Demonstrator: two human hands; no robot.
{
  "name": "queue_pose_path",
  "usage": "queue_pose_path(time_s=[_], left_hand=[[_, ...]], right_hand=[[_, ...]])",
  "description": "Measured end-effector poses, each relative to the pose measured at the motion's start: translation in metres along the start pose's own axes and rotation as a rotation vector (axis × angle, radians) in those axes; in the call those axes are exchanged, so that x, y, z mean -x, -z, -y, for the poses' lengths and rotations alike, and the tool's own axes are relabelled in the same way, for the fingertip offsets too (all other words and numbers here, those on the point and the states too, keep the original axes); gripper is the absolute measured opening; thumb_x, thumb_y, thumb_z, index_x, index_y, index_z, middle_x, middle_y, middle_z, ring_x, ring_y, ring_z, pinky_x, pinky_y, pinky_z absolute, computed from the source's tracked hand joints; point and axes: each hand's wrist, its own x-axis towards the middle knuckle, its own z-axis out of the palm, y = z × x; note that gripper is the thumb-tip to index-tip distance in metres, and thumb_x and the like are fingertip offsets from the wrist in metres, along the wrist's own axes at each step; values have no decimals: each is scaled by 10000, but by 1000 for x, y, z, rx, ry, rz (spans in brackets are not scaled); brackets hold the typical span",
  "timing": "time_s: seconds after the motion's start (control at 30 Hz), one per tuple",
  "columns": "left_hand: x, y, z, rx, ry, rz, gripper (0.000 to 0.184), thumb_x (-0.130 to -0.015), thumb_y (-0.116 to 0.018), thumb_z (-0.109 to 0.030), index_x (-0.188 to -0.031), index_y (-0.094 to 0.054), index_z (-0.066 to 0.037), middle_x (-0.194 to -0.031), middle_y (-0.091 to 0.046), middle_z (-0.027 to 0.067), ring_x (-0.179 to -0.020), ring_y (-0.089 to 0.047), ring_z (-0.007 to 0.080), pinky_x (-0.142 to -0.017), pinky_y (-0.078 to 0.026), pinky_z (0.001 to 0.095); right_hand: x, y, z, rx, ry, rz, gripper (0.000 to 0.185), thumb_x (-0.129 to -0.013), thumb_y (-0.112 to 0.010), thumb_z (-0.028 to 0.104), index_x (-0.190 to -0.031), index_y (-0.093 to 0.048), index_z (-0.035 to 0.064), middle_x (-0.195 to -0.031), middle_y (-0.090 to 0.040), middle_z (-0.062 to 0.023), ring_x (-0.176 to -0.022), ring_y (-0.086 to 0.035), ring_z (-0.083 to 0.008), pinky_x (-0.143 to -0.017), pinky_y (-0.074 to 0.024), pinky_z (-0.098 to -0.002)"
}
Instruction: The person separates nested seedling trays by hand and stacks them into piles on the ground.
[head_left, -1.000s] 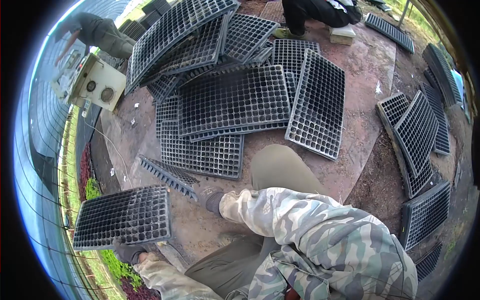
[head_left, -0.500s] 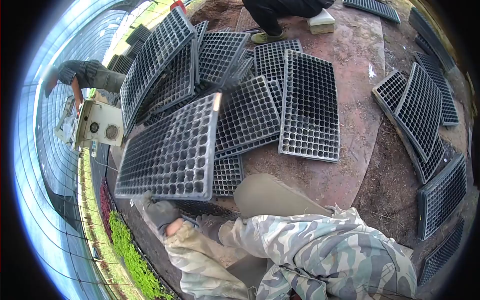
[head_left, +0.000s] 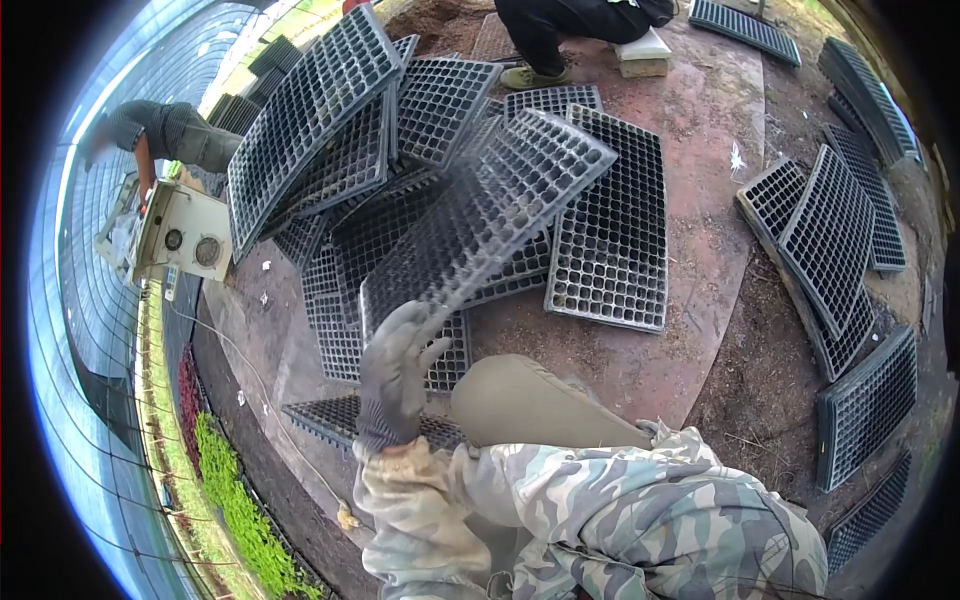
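Observation:
My left hand [head_left: 397, 365], in a grey work glove, is raised at the near lower end of a black seedling tray [head_left: 495, 205]. Its fingers are spread apart, and the tray, tilted and blurred by motion, lies over the pile just beyond them; whether they still touch is unclear. Past it, more seedling trays are heaped at angles, among them an upright-leaning one [head_left: 315, 120] and a flat one [head_left: 610, 220]. Below my wrist lies another tray [head_left: 325, 415]. My right hand is hidden behind my left sleeve; only its camouflage sleeve [head_left: 590, 480] shows.
Several trays [head_left: 830, 240] lie stacked on the soil at right. A person in dark trousers [head_left: 545, 40] crouches at the back, near a white block [head_left: 643, 50]. Another person [head_left: 175, 135] bends over a cream-coloured machine [head_left: 190, 235] at left. A cord [head_left: 265, 375] crosses the ground.
The tray by my left hand has swung up and rightward onto the pile. My left hand has risen to the right and its fingers have spread. My right glove has gone out of sight.

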Motion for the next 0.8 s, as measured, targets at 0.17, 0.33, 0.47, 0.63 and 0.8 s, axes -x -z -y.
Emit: queue_pose_path(time_s=[0.17,0.33,0.47,0.63,0.8], left_hand=[[138,102,66,-1283,-373,-490,369,-949,-486,-134,-1252,-459,75,-1261,-484,195,-1166,-516,322,-909,-516,389],[198,86,160,-366,153,-927,372,-900,-530,-103,-1244,-507,38,-1233,-539,159,-1141,-539,238,-895,-505,338],[189,79,150,116,52,-971,287,-911,-562,-222,-1098,-598,-7,-1021,-644,84,-925,-616,180,-822,-471,281],[198,93,166,-338,-228,-876,282,-934,-478,-169,-1088,-634,9,-1023,-657,74,-898,-600,140,-784,-461,278],[207,115,192,-425,-16,-807,324,-891,-429,-94,-1101,-632,46,-1022,-662,119,-916,-601,185,-816,-463,315]], right_hand=[[2,2,1,-21,23,80,326,-866,-537,291,-1097,-609,72,-1024,-656,-179,-951,-646,-320,-826,-496,-441],[-1,7,-3,-105,68,153,400,-814,-615,340,-1100,-611,60,-967,-667,-180,-947,-645,-323,-819,-493,-423],[-2,8,-3,-132,77,185,405,-778,-646,345,-1061,-616,57,-943,-664,-186,-925,-646,-328,-806,-496,-418],[-4,6,7,-35,53,265,417,-816,-569,327,-1135,-581,59,-1072,-637,-203,-1011,-609,-351,-866,-472,-414],[0,3,8,8,78,223,382,-798,-580,336,-1055,-605,55,-1002,-652,-206,-974,-619,-360,-839,-474,-452]])
